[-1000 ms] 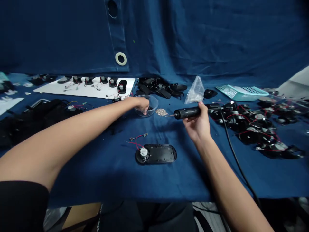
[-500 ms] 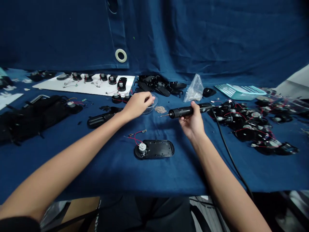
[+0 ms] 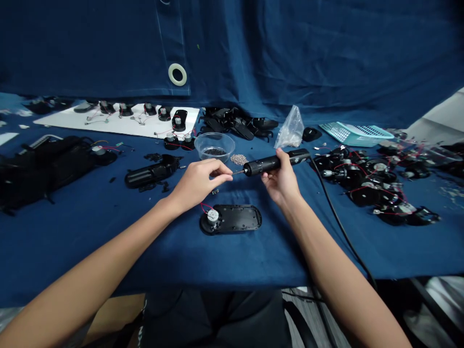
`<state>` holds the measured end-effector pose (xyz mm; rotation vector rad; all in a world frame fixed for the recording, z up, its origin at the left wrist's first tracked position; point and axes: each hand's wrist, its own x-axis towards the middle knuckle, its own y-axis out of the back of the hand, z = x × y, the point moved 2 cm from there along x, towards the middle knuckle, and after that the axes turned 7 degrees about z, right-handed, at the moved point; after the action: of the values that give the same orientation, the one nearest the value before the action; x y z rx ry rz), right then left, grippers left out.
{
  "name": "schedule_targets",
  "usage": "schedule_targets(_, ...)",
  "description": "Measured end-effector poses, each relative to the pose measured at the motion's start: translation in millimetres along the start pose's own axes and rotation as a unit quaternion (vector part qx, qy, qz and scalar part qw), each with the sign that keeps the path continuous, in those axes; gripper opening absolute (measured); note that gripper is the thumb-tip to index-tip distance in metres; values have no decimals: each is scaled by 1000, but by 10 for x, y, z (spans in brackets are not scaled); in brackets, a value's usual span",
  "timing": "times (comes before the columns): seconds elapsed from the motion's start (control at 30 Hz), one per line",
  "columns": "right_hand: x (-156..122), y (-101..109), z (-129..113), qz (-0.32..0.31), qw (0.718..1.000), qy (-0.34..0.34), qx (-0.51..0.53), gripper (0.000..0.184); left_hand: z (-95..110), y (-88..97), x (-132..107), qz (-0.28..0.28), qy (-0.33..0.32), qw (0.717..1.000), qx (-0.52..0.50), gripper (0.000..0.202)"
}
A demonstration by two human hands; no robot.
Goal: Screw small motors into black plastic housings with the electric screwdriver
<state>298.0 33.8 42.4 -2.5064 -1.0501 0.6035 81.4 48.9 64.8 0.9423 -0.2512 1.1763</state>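
Note:
My right hand (image 3: 281,179) grips a black corded electric screwdriver (image 3: 264,164), its thin bit pointing left. At the tip of that bit, my left hand (image 3: 203,181) has its thumb and forefinger pinched together; whatever they hold is too small to make out. Below both hands a black oblong housing (image 3: 239,218) lies with its inside up, a round silver motor (image 3: 212,217) and red wires at its left end. Behind the left hand stands a clear plastic bowl (image 3: 214,141) with small black screws in it. A small heap of silver screws (image 3: 239,159) lies beside the bowl.
Black shells (image 3: 237,123) are piled at the back, next to a clear plastic bag (image 3: 291,126) and a turquoise basket (image 3: 357,134). Wired motor parts (image 3: 380,179) crowd the right side. A white board (image 3: 141,126) with several motor units and black parts (image 3: 150,173) are on the left.
My left hand has come out of the clear bowl, nearer to me, and its pinched fingers now meet the screwdriver bit. The screwdriver has shifted slightly left.

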Motion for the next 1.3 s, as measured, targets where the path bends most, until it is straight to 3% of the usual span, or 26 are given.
schedule_targets(0.27, -15, -2, 31, 8, 1000, -1, -20, 32, -23, -31, -31, -4, -13, 998, 57, 12)
schedule_targets(0.43, -43, -4, 24, 12, 999, -5, -33, 33, -39, -50, -56, -14, -72, 989, 128, 18)
schedule_targets(0.7, -48, -26, 68, 6, 999, -32, -26, 32, -45, -55, -71, 8, -138, 974, 178, 24)
schedule_targets(0.97, -104, -47, 63, 1, 999, -54, -7, 31, -11, -59, -102, 56, -138, 975, 163, 19)
schedule_targets(1.13, -98, -44, 102, 14, 996, -83, -14, 33, 33, -84, -139, 58, -161, 958, 229, 28)
schedule_targets(1.3, -118, -63, 175, -8, 994, -108, -31, 34, 40, -141, -141, 16, -182, 931, 317, 37)
